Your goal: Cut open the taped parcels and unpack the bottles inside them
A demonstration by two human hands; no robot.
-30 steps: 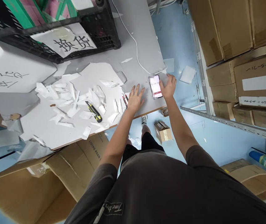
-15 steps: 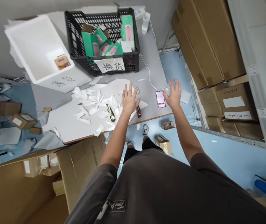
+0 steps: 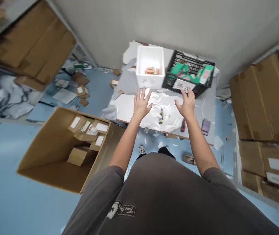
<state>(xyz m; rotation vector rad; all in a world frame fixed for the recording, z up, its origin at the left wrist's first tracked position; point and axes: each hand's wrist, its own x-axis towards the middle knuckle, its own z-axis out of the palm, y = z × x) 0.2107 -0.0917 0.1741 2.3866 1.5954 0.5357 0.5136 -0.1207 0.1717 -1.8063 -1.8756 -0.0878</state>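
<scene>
My left hand [image 3: 141,105], fingers spread and holding nothing, is over the table's paper scraps, just in front of the white foam box [image 3: 151,81]. A small orange packet [image 3: 152,70] lies inside that box. My right hand [image 3: 187,103] is also open, in front of the black crate [image 3: 170,81] with green and pink boxes [image 3: 195,77]. Between my hands lies a yellow-and-black cutter [image 3: 161,116] among white scraps [image 3: 154,109]. A red cutter [image 3: 183,125] is just below my right hand. The phone [image 3: 205,127] rests to the right of my right forearm.
A large open carton [image 3: 41,150] with small parcels [image 3: 80,155] stands left of the table [image 3: 210,137]. Stacked cartons [image 3: 259,101] fill the right shelf. More cartons [image 3: 32,45] are at the upper left, and litter and small boxes [image 3: 82,88] lie on the floor.
The camera view has swung left and widened, showing more of the large carton and left shelf. My right hand has moved from beside the phone to in front of the crate; both hands remain open.
</scene>
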